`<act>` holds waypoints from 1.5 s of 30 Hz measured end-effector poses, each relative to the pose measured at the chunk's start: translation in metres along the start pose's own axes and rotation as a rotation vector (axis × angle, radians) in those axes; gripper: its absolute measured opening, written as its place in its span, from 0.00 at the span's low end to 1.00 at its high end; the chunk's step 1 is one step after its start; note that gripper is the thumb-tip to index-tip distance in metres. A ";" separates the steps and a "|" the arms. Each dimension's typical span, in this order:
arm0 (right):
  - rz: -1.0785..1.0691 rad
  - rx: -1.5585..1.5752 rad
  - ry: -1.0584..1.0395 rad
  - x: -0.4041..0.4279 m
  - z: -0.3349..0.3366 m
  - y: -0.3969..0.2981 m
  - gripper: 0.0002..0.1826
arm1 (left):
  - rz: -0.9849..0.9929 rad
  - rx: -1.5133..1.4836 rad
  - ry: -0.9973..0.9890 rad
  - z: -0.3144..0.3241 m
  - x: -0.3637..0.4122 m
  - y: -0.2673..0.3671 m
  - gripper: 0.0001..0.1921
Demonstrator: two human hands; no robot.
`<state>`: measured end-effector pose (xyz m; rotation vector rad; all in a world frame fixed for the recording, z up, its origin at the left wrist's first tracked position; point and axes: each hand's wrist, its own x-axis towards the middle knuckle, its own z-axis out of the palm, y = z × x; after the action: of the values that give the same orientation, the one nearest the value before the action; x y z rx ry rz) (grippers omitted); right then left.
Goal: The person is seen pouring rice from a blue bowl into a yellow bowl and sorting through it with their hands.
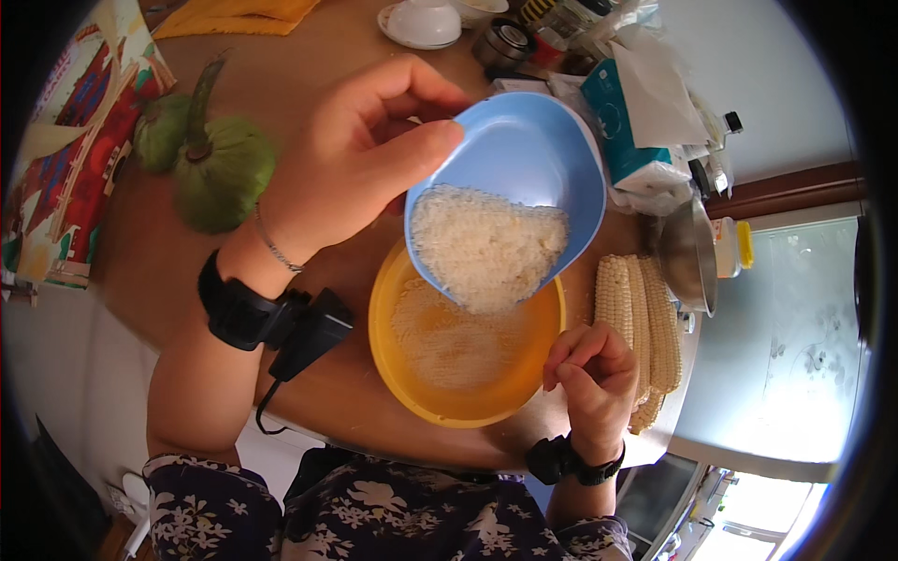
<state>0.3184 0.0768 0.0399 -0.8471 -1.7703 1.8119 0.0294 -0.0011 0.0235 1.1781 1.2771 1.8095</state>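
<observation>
My left hand (365,151) grips the rim of a blue plastic bowl (533,151) between thumb and fingers. The bowl is tilted over a yellow basin (379,350), and white rice grains (484,245) are gathered at its lower edge, some blurred as they slide out. More rice lies spread on the bottom of the basin. My right hand (596,375) is at the right rim of the basin, fingers curled with thumb and fingertips together; whether it touches the rim or pinches anything small cannot be told.
Several ears of white corn (638,329) lie right of the basin, beside a metal bowl (691,259). Two green round vegetables (224,172) sit at the left near a printed bag (77,161). A teal tissue box (617,126), a dark metal container (504,43) and white dishes (424,24) stand farther back.
</observation>
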 end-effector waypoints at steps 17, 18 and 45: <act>-0.050 -0.123 0.426 -0.012 -0.038 -0.006 0.10 | 0.069 0.035 0.033 0.002 0.000 -0.007 0.10; -0.055 -0.144 0.438 -0.012 -0.038 -0.006 0.10 | 0.076 0.041 0.035 0.002 0.000 -0.006 0.10; -0.297 -0.993 -0.176 0.008 0.051 -0.014 0.08 | 0.028 0.014 0.041 0.000 0.000 0.004 0.11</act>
<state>0.2752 0.0469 0.0517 -0.6828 -2.7681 0.7648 0.0295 -0.0025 0.0274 1.1778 1.3046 1.8568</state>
